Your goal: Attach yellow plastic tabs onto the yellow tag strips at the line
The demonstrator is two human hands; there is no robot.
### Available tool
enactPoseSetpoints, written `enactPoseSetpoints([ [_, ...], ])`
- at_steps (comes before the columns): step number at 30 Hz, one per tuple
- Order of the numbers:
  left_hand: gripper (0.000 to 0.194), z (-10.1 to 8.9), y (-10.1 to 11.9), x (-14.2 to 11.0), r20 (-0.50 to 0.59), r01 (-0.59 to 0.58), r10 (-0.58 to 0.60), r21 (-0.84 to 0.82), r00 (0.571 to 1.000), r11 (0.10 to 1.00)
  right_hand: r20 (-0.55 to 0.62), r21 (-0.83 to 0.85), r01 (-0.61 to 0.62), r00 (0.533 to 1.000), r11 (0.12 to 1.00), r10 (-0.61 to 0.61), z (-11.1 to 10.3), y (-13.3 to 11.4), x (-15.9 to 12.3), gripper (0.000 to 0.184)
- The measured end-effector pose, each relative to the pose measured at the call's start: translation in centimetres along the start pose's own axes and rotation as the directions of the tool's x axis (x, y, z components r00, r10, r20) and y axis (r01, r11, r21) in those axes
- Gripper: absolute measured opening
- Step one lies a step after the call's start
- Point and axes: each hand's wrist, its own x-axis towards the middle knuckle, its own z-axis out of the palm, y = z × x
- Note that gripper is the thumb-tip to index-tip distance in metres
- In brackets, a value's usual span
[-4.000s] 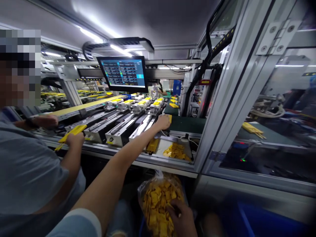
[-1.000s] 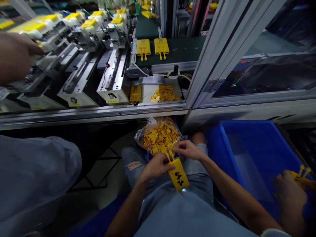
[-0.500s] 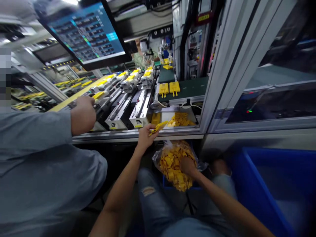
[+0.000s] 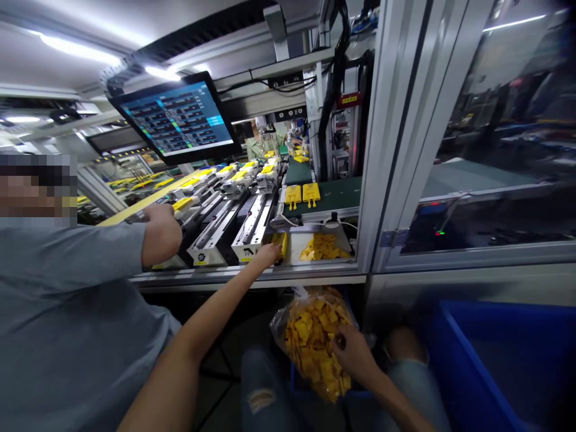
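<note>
My left hand [image 4: 269, 255] reaches over the bench edge to a row of flat yellow plastic pieces [image 4: 281, 241] at the left side of a white tray [image 4: 294, 245]. Its fingers are closed on yellow pieces there, partly hidden by the hand. My right hand [image 4: 353, 351] is at the right side of a clear plastic bag [image 4: 276, 327] filled with loose yellow pieces [image 4: 315, 336]. The thumb and fingers curl together; anything between them is too small to make out. A loose pile of yellow pieces [image 4: 324, 247] lies in the tray.
A co-worker's arm [image 4: 162, 234] extends over the machine rails [image 4: 216, 231] on the left. Two yellow tag-like parts [image 4: 302, 195] lie on the green conveyor [image 4: 339, 195]. A monitor [image 4: 177, 120] hangs above. Metal frame posts [image 4: 396, 138] and a blue bin [image 4: 477, 348] stand at right.
My left hand has moved with its yellow pieces from in front of the tray to the tray's left side. My right hand has lifted out from among the bagged pieces. The view has tilted up.
</note>
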Motion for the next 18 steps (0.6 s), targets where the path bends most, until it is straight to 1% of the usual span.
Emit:
enactPoseSetpoints([
  [2, 0.019, -0.3, 0.1, -0.2, 0.061, 0.011, -0.014, 0.036, 0.998, 0.999, -0.038, 0.062, 0.008, 0.999, 0.998, -0.006, -0.3, 0.5, -0.4, 0.01],
  [4, 0.021, -0.9, 0.7, -0.3, 0.11, 0.016, -0.024, 0.071, 0.994, 0.997, -0.051, 0.114, 0.009, 0.999, 0.993, -0.003, -0.5, 0.9, -0.8, 0.012],
  [6, 0.019, -2.0, 1.9, -0.4, 0.147, 0.008, -0.02, 0.086, 0.989, 0.996, -0.059, 0.168, -0.015, 0.998, 0.986, 0.026, -0.5, 1.3, -1.1, 0.014],
  [8, 0.014, -3.4, 3.9, -0.1, 0.166, -0.029, 0.018, 0.065, 0.986, 0.997, -0.062, 0.235, -0.051, 0.996, 0.971, 0.067, -0.5, 1.7, -1.5, 0.015],
  [9, 0.013, -4.2, 5.2, 0.3, 0.141, -0.065, 0.061, 0.027, 0.988, 0.997, -0.058, 0.276, -0.068, 0.994, 0.959, 0.088, -0.5, 1.8, -1.6, 0.014],
  [10, 0.016, -5.0, 6.5, 0.8, 0.079, -0.113, 0.114, -0.016, 0.99, 0.993, -0.053, 0.314, -0.082, 0.993, 0.946, 0.103, -0.6, 1.9, -1.8, 0.015],
  [11, 0.02, -5.9, 7.9, 1.6, -0.019, -0.163, 0.162, -0.046, 0.987, 0.986, -0.049, 0.348, -0.087, 0.993, 0.933, 0.111, -0.7, 1.9, -1.9, 0.022],
  [12, 0.024, -6.7, 9.2, 2.6, -0.135, -0.205, 0.197, -0.048, 0.971, 0.978, -0.054, 0.375, -0.085, 0.992, 0.923, 0.114, -0.8, 1.9, -2.0, 0.031],
  [13, 0.028, -7.5, 10.3, 3.8, -0.242, -0.227, 0.217, -0.016, 0.946, 0.974, -0.062, 0.39, -0.076, 0.992, 0.918, 0.109, -1.0, 1.9, -2.1, 0.04],
  [14, 0.03, -8.2, 11.3, 5.2, -0.318, -0.222, 0.223, 0.04, 0.922, 0.974, -0.068, 0.394, -0.06, 0.993, 0.917, 0.093, -1.2, 1.9, -2.3, 0.044],
  [15, 0.032, -8.8, 12.0, 6.8, -0.353, -0.195, 0.22, 0.104, 0.909, 0.975, -0.072, 0.388, -0.041, 0.995, 0.921, 0.075, -1.4, 2.0, -2.4, 0.044],
  [16, 0.034, -9.2, 12.5, 8.4, -0.359, -0.164, 0.21, 0.155, 0.91, 0.974, -0.07, 0.381, -0.027, 0.996, 0.924, 0.058, -1.5, 2.1, -2.6, 0.041],
  [18, 0.034, -9.6, 12.9, 11.5, -0.322, -0.127, 0.188, 0.202, 0.928, 0.971, -0.04, 0.374, -0.03, 0.998, 0.927, 0.048, -1.6, 2.6, -3.1, 0.034],
])
